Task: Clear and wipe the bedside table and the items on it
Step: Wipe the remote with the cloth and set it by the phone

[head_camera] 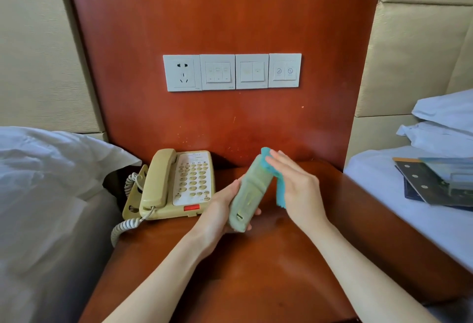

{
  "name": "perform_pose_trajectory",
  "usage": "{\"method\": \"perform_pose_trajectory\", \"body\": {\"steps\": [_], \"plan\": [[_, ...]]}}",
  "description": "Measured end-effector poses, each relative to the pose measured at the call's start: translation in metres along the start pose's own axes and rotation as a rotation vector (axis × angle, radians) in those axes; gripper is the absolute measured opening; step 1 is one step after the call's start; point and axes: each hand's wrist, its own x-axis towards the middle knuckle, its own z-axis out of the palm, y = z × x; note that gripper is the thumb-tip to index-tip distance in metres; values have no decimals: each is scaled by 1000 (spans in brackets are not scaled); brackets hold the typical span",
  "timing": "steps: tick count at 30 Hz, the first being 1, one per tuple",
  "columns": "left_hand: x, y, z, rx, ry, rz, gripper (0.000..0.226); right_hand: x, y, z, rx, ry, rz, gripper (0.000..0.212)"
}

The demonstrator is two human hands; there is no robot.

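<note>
Left hand (220,210) grips a slim pale-green remote (249,194); right hand (294,184) presses a fuzzy teal cloth (280,189) flat against it.

Phone (176,184) on table (256,271) left, booklets (435,184) on bed (409,225) right.

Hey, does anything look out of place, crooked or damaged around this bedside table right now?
A few things. The wood panel behind the table has small pale scratches and specks above the phone. The phone sits turned at an angle near the table's left edge. Booklets lie on the bed to the right, not on the table.
</note>
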Motion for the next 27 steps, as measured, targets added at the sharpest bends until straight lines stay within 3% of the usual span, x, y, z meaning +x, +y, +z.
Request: {"method": "perform_pose_trajectory", "body": {"steps": [4, 7, 10, 13, 18, 21, 24, 27], "plan": [[-4, -1, 2, 48, -29, 28, 36, -2, 3, -6, 30, 77, 153, 41], [-4, 1, 1, 50, -1, 23, 34, -4, -10, 0, -13, 42, -19, 49], [-2, 1, -4, -35, 53, 17, 33, -9, -23, 11, -90, -146, -225, 53], [-2, 1, -7, -100, 77, 22, 34, -10, -22, 12, -125, -237, -298, 57], [-2, -2, -5, -107, 74, 35, 34, -7, -3, 2, -125, -133, -121, 63], [-3, 0, -8, -112, 49, 60, 35, -7, 4, -1, -71, -67, 12, 53], [-4, 4, -12, -117, 48, 71, 34, -2, 11, -11, 82, 134, 270, 47], [-5, 4, -11, -55, 32, 37, 35, 2, 12, -18, 142, 260, 358, 47]]}}
